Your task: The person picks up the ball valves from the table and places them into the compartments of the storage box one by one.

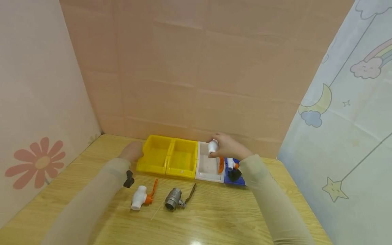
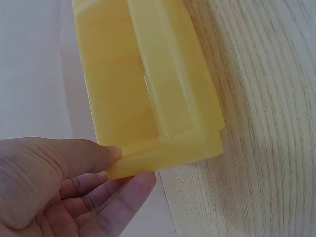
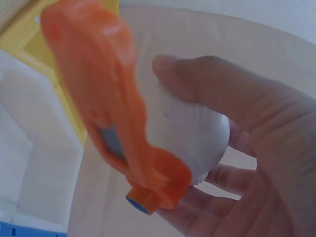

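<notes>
"What is held in the right-hand grip?"

"A white plastic valve with an orange lever is clasped by thumb and fingers, seen against the white rectangular plastic bin."

"And the left-hand grip?"

"By it, a corner of the leftmost yellow plastic bin is pinched."

"What is carried by the wood-grain surface?"

"In front of the bins, a grey metal valve with a dark lever is set near another white plastic valve, also orange-levered."

Right grip holds white valve above white bin; left grip at yellow bin.
</notes>
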Demonstrator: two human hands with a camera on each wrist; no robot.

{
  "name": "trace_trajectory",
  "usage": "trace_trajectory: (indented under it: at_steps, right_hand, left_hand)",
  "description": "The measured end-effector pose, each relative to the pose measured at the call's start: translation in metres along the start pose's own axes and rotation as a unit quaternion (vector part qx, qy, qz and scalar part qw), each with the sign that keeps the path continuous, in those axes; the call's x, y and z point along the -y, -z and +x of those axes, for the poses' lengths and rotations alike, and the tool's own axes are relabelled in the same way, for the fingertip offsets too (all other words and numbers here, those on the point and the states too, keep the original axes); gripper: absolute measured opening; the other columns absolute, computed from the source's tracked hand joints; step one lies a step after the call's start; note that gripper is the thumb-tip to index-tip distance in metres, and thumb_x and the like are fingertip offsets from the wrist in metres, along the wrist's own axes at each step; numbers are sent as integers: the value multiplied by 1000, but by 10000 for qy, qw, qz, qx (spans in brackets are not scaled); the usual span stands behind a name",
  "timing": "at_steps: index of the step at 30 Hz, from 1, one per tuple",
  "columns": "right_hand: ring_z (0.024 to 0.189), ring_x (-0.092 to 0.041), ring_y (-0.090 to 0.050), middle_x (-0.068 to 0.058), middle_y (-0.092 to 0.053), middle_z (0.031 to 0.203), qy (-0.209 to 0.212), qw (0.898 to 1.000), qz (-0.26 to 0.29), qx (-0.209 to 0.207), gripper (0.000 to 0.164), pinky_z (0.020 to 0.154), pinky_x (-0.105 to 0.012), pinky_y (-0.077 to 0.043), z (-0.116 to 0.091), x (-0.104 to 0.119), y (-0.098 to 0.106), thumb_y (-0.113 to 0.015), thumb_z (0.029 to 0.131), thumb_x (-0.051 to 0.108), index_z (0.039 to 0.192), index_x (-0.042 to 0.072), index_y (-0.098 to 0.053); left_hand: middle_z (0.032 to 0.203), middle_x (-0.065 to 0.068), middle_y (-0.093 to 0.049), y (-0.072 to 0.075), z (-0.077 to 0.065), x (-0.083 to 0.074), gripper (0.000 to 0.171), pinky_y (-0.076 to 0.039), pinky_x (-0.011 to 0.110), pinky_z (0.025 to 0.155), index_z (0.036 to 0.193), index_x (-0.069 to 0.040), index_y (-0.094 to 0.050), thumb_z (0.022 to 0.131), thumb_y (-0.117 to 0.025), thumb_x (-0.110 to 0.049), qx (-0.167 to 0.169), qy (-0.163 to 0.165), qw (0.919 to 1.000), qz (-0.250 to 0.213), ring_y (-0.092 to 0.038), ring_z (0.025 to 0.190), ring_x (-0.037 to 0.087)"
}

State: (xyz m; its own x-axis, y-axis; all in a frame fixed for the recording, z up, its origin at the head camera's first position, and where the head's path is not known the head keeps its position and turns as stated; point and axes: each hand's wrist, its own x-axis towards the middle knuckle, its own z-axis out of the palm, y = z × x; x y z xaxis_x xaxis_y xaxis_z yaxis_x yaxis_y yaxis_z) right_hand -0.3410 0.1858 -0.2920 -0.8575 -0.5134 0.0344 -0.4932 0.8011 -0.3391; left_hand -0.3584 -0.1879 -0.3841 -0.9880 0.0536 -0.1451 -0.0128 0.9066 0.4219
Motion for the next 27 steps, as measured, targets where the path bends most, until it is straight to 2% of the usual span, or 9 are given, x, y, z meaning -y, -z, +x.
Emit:
trace_trajectory:
  at_steps: [7, 13, 22, 27]
  right_hand:
    - [96, -27, -55, -13, -54, 124, 47, 9995, 1, -306, 50, 75, -33, -52, 6, -14, 1, -83, 75, 27, 120, 14, -62]
    - [101, -30, -55, -16, -55, 122, 138, 9965, 1, -822, 51, 82, -39, -51, 11, -24, -5, -84, 73, 25, 118, 11, -63]
    - [99, -30, -57, -12, -51, 120, -73, 9901, 140, -1395, 52, 85, -43, -53, 22, -45, -27, -81, 77, 25, 123, 10, -61]
    - [102, -31, -57, -14, -48, 125, -136, 9884, 26, -1513, 52, 85, -43, -54, 32, -54, -42, -79, 80, 24, 125, 10, -58]
  left_hand:
    - [85, 12, -59, -1, -1, 1, 10, -48, 30, 61, 98, 4, -58, 90, -55, -1, -34, -59, 10000, -3, -55, 72, 23]
    - [89, 13, -60, -3, 1, 2, 13, -50, 32, 64, 102, 5, -57, 90, -55, 0, -80, -64, 9999, -35, -56, 75, 24]
    - [86, 12, -60, -2, 1, 1, 10, -49, 31, 63, 99, 4, -58, 91, -55, -1, -64, -74, 9999, 57, -56, 74, 23]
    - [87, 13, -60, -2, 1, 1, 11, -49, 30, 62, 99, 5, -58, 90, -55, 0, -71, -62, 9999, 61, -56, 73, 23]
